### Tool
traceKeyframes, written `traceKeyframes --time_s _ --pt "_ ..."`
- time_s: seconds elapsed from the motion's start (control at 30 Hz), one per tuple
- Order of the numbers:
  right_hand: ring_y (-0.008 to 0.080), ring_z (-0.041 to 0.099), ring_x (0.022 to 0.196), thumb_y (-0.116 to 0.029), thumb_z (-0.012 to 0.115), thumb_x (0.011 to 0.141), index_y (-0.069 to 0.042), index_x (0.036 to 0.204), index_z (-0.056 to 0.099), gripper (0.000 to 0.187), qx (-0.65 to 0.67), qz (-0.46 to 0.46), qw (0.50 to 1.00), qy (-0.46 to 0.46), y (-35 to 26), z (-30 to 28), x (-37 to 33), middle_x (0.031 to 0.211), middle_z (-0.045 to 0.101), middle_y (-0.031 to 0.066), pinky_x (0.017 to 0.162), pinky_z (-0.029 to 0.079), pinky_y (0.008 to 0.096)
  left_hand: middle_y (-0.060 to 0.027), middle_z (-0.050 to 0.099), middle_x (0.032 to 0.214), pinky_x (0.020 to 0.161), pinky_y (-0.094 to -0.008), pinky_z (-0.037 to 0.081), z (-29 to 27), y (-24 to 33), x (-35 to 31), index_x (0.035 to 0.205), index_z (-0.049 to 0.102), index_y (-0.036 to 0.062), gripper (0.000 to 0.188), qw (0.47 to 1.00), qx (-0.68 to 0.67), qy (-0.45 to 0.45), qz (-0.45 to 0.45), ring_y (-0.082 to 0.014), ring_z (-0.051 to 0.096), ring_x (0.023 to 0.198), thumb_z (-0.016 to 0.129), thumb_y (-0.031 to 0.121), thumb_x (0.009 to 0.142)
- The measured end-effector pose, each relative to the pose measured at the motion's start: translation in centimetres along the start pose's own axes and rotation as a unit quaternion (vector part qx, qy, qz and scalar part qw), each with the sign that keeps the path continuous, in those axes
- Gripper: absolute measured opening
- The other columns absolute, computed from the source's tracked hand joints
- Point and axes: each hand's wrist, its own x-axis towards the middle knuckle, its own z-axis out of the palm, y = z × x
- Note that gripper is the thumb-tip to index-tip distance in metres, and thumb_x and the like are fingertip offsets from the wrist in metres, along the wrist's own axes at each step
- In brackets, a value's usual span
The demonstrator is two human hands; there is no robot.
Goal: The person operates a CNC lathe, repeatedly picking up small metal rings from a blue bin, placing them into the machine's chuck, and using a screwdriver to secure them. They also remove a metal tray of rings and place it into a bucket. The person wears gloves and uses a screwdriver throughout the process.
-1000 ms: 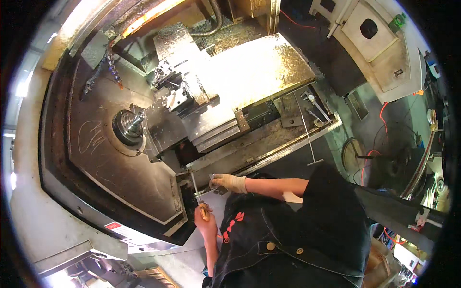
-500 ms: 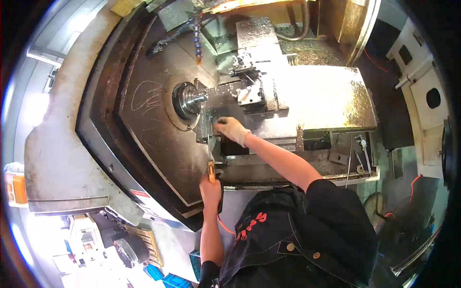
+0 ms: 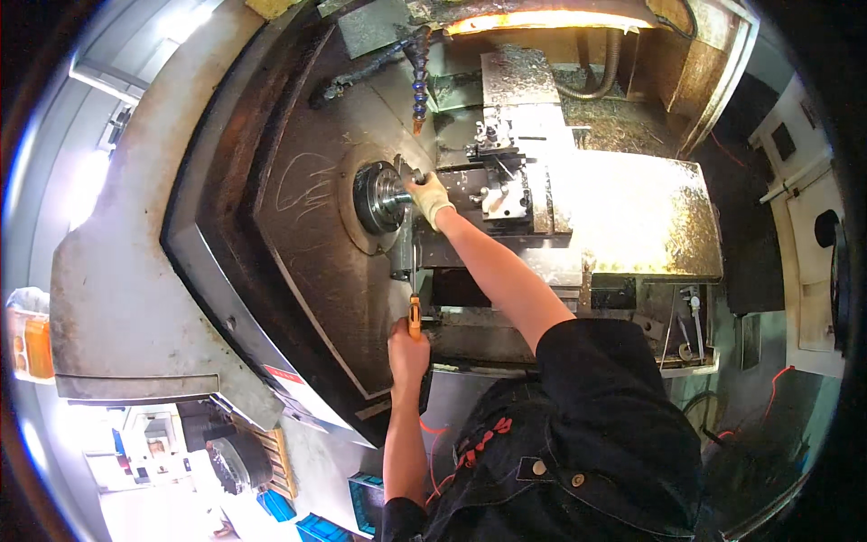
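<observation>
My left hand is bare and closed round the handle of an orange air blow gun. Its thin nozzle points away from me, up toward the lathe's chuck. A shiny round metal workpiece sits in the chuck. My right hand, in a pale glove, is at the free end of that workpiece with its fingers curled. Whatever lies between those fingers is hidden. Below the chuck, beside the nozzle, stands a grey metal plate.
To the right of the chuck is the tool post on its carriage. A blue segmented coolant hose hangs above. The bright metal cover extends rightward, and calipers rest near the front edge. A red hose runs beside me.
My right hand has moved up from below the chuck to the workpiece's end. The left hand still grips the air blow gun. The whole view has shifted slightly.
</observation>
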Motion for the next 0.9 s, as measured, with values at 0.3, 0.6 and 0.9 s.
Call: traceKeyframes --time_s 0.3,0.6,0.9 --pt "0.0232 0.056 0.094 -0.028 0.062 0.082 0.003 0.115 0.05 0.048 0.027 -0.099 0.994 0.027 1.7 -2.3 -1.8 0.105 0.06 0.0155 0.084 0.042 0.0322 -0.0263 0.059 0.08 0.066 -0.0454 0.046 -0.5 0.3 0.5 0.09 0.057 -0.0042 0.02 0.999 -0.026 -0.016 -0.023 -0.0443 0.058 0.077 0.055 0.004 0.072" --pt "0.0241 0.053 0.094 -0.037 0.049 0.09 0.002 0.118 0.047 0.048 0.178 -0.079 0.972 -0.131 4.4 -2.3 -1.3 0.106 0.059 0.0129 0.086 0.04 0.0345 -0.0283 0.057 0.082 0.067 -0.0498 0.045 -0.4 0.7 2.8 0.086 0.054 -0.0047 0.018 1.0 -0.023 -0.003 0.007 -0.0458 0.056 0.079 0.054 0.006 0.072" --pt "0.0351 0.053 0.103 -0.034 0.049 0.089 0.004 0.116 0.046 0.047 -0.163 -0.214 0.96 -0.074 7.4 -2.8 3.7 0.112 0.056 0.023 0.086 0.041 0.0372 -0.0275 0.057 0.087 0.07 -0.0504 0.045 0.0 2.1 3.9 0.085 0.054 -0.0047 0.018 1.0 -0.006 -0.014 0.007 -0.0456 0.056 0.081 0.055 0.006 0.071"
